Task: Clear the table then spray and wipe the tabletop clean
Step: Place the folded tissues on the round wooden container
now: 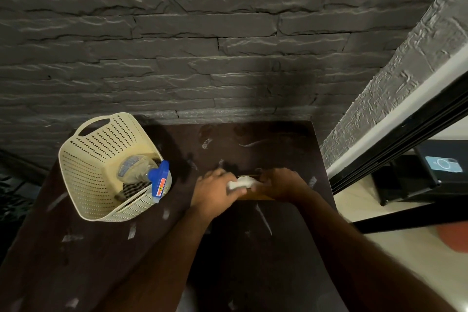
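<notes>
A small white thing (241,182) (maybe a wad of paper, too blurry to tell) sits near the middle of the dark table (253,248). The left hand (217,191) holds it with curled fingers. The right hand (281,183) is just beside it, fingers bent over a flat brown thing (255,196); I cannot tell if it grips. A cream basket (83,172) stands on the table's left side, with a spray bottle (152,175) inside.
</notes>
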Demonstrator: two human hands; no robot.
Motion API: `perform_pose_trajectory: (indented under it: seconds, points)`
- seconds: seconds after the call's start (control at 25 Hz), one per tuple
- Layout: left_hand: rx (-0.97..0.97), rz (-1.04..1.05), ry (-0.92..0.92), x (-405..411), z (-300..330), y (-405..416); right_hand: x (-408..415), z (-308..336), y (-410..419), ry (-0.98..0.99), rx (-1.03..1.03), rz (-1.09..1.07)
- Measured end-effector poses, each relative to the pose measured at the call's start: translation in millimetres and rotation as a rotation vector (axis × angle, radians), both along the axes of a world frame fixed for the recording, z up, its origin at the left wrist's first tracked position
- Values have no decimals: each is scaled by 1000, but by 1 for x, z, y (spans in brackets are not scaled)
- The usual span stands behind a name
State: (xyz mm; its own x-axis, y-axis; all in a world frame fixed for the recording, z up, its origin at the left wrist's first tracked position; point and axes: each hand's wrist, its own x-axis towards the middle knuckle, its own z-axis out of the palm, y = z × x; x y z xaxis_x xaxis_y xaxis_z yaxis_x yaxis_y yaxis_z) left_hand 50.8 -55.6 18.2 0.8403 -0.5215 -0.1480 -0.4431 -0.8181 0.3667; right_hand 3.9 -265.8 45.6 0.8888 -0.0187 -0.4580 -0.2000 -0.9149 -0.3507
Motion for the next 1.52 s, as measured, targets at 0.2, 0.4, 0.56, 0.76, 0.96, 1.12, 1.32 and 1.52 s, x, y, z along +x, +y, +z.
perform_pose_trajectory:
  seconds: [0.2,0.4,0.56,0.76,0.96,1.12,1.32,1.52]
  points:
    - [33,-66,-97,1,-7,9,0,0,-7,-3,-41,63]
    - [55,-35,-48,9,-11,8,1,-9,-13,-55,-123,13]
    - [60,-25,-70,12,-14,11,-4,-16,-17,-91,-135,-29]
    - [53,-4,-31,14,-15,14,-7,-17,-20,-136,-117,-48]
    - [5,-20,42,11,-14,13,-10,-12,-21,-190,-48,-76]
    - [111,-125,35,11,-10,-11,-6,-14,-7,-108,-84,34]
    - [168,-67,7,5,-16,-16,-9,-27,5,-82,-144,22]
    - [106,53,28,-16,-10,15,-6,-18,27,-116,-121,98]
